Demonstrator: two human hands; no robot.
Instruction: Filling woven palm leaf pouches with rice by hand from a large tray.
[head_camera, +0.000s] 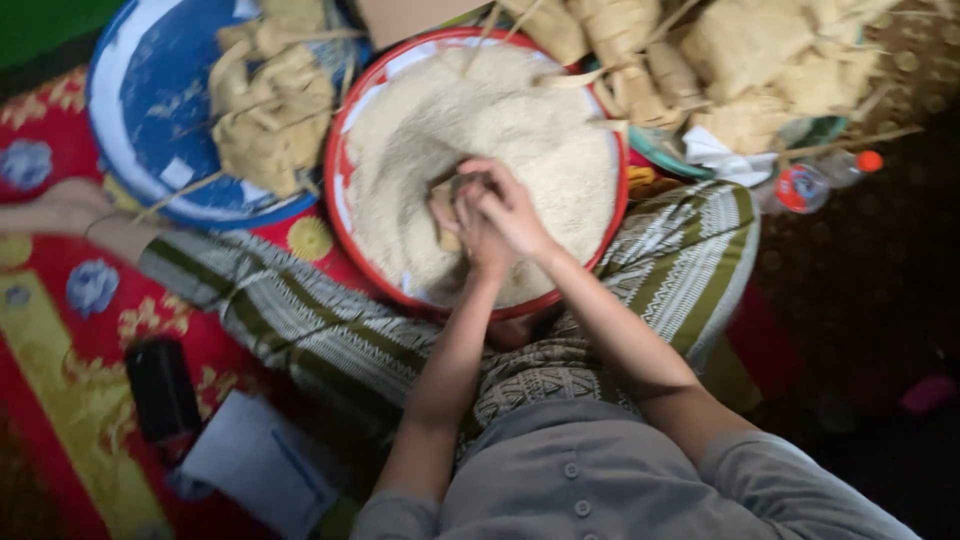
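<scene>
You sit on a red patterned carpet (60, 330) with yellow flowers, and your legs are covered by a striped cloth (330, 330) in green and white that spreads from the left to the right under your arms. In front of you, in the middle of the scene, stands a big round basin with a red rim (336, 215), and it is full of raw white rice (520, 150). Far left of it lies a blue round lid or tray (150, 100), which carries a heap of woven palm-leaf pouches (270, 110). A bigger heap of the same woven pouches (740, 60) lies at the far right, behind the basin. To the right of the basin, on the dark floor, a clear plastic bottle with an orange cap (825, 178) lies on its side. Near you at the left there is a black flat object (162, 388) and beside it a white paper or bag (255, 460). Your left hand (470, 225) and your right hand (510, 205) are pressed close together over the rice, at the near side of the basin, and together they hold one small woven pouch (445, 200), which rests touching the rice. The fingers are curled around it; I cannot tell exactly how they pinch it.
</scene>
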